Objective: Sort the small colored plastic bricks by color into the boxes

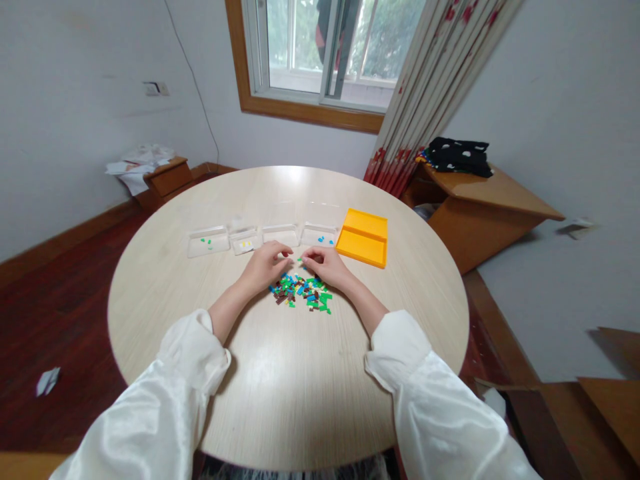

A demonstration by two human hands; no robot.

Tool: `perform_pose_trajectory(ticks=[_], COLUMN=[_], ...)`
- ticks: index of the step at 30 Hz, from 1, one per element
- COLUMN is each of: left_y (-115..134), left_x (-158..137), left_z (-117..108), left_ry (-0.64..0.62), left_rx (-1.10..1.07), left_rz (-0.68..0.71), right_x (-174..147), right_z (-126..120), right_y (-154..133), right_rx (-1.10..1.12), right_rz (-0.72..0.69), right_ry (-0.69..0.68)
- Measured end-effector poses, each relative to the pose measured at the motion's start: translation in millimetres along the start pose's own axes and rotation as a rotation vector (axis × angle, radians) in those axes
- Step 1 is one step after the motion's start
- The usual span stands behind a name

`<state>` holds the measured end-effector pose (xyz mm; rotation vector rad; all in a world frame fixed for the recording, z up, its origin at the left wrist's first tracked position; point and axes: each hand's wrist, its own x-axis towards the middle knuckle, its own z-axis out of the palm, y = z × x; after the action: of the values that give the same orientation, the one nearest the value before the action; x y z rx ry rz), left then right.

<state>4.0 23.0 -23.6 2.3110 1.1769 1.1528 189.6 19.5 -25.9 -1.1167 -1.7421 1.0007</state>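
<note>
A loose pile of small building bricks [301, 291] in green, blue, brown, yellow and white lies on the round table [295, 373]. My left hand [267, 267] hovers at the pile's far left edge, its thumb and forefinger curved with a gap between them. Facing it from the right, my right hand [326, 264] has its fingers pinched together at the pile's far side. Any piece in that pinch is too small to make out. Just left of the right fingertips is a small green brick [300, 260].
Beyond my hands stand a clear box [194, 252] with green pieces, a smaller one [240, 251] with yellow pieces, a third clear box [280, 233], and another [311, 241] with blue pieces. An open orange-yellow case [362, 235] lies to their right.
</note>
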Motion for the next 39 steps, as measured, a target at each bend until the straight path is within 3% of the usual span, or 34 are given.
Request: perform_pose_trajectory(ticks=[17,27,34,39], left_y=[2,6,-4,-13], left_x=[0,0,1,3], left_z=[1,-1,-11,-29], left_ry=[-0.042,-0.046,0.131,0.410], left_rx=[-0.035,-0.028,0.018,0.145], left_rz=[0.057,0.015,-0.128,-0.246], right_x=[0,0,1,2], right_z=[3,3,3,1], right_y=[0,-1,2,2], right_rx=[0.027,0.005,-0.021,-0.069], right_rz=[0.003,0.002,0.013,-0.006], right_ry=[-0.030,-0.019,0.009,0.010])
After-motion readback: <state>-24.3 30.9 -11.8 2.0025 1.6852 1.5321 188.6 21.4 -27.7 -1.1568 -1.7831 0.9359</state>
